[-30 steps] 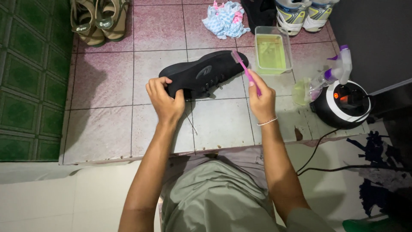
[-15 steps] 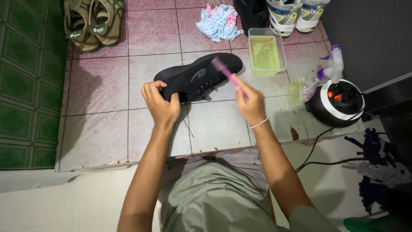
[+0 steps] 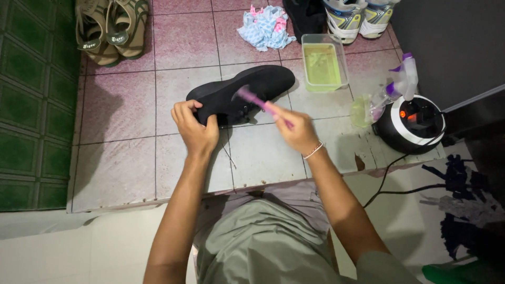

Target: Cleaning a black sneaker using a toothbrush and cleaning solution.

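- The left hand [image 3: 195,129] is gripping the heel of the black shoe [image 3: 247,92], which is lying on the tiled floor [image 3: 121,158].
- The right hand [image 3: 299,131] is clutching a pink brush [image 3: 258,102] (bristles on the shoe's side).
- A tub [image 3: 325,66] of greenish liquid is sitting just beyond the shoe's toe.

1. We see a pair of tan and green sandals [image 3: 109,29] at the top left, on the pink floor tiles [image 3: 121,158].
2. We find a crumpled blue and pink cloth [image 3: 265,27] near the top middle.
3. Just right of it we see white and grey sneakers [image 3: 357,16].
4. Below these sits a clear rectangular tub [image 3: 324,63] of yellowish liquid.
5. At the right we note a clear spray bottle [image 3: 392,89] with purple parts, lying against a round black and white appliance [image 3: 413,123] whose cord [image 3: 392,179] trails off the step.
6. Green tiles [image 3: 29,115] border the left side.
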